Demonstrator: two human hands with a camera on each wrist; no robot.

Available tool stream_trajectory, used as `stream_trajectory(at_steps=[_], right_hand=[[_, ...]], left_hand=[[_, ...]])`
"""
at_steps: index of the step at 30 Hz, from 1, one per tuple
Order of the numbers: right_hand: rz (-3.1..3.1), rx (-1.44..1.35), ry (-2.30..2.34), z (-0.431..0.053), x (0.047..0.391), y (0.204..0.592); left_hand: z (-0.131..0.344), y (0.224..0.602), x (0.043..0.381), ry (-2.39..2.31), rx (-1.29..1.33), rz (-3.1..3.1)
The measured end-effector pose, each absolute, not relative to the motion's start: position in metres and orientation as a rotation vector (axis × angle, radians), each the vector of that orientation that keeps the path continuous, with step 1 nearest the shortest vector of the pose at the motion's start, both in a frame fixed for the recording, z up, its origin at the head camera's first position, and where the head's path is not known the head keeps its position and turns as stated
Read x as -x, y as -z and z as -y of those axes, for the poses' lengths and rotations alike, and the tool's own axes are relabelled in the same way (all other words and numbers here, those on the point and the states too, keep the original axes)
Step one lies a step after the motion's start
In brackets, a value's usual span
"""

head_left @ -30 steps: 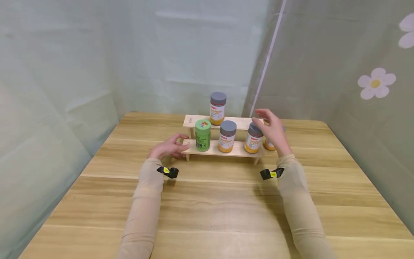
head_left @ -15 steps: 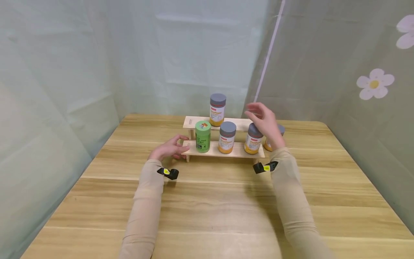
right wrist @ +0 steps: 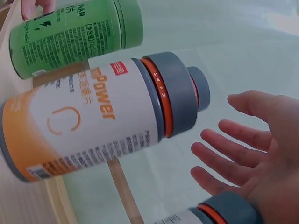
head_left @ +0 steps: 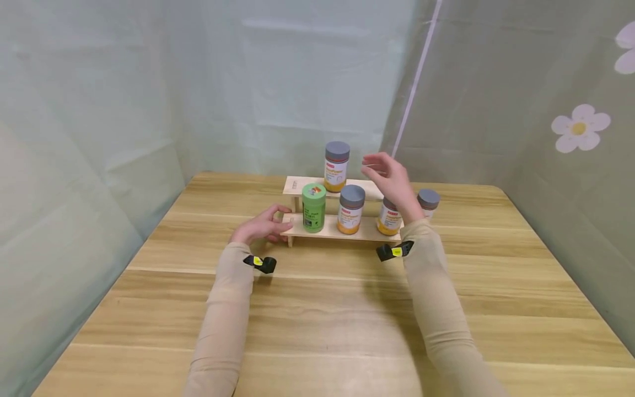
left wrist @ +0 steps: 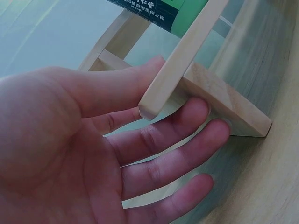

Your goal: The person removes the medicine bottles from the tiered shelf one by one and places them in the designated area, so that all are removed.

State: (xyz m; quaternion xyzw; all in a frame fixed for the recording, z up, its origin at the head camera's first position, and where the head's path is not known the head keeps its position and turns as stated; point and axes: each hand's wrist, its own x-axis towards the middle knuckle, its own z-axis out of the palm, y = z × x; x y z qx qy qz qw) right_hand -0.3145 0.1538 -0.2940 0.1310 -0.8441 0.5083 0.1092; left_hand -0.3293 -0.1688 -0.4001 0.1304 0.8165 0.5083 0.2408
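Leftward since the earlier frame has gone the right hand [head_left: 391, 179], which holds nothing, fingers loosely bent, and hides part of the right jar [head_left: 389, 219] on the lower board of the pale wooden shelf [head_left: 370, 226]; the left hand [head_left: 260, 227] pinches that board's left end, thumb above. Beside the right jar stand a middle jar [head_left: 350, 212] and a smooth green jar [head_left: 313, 210], with a top jar [head_left: 336, 168] on the upper board and an outer jar [head_left: 429, 200] past the shelf's right end, partly blocked by the right arm [head_left: 439, 309]. All but the green one have grey, cylindrical lids, before creased pale cloth [head_left: 307, 82] and above a streaky wood-grain table [head_left: 317, 331].
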Motion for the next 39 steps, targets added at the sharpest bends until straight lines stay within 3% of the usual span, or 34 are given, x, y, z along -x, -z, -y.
stream_trajectory(at_steps=[39], right_hand=[[2.681, -0.315, -1.488, -0.122, 0.348, 0.294]], left_hand=[[0.153, 0.398, 0.329, -1.383, -0.375, -2.231]])
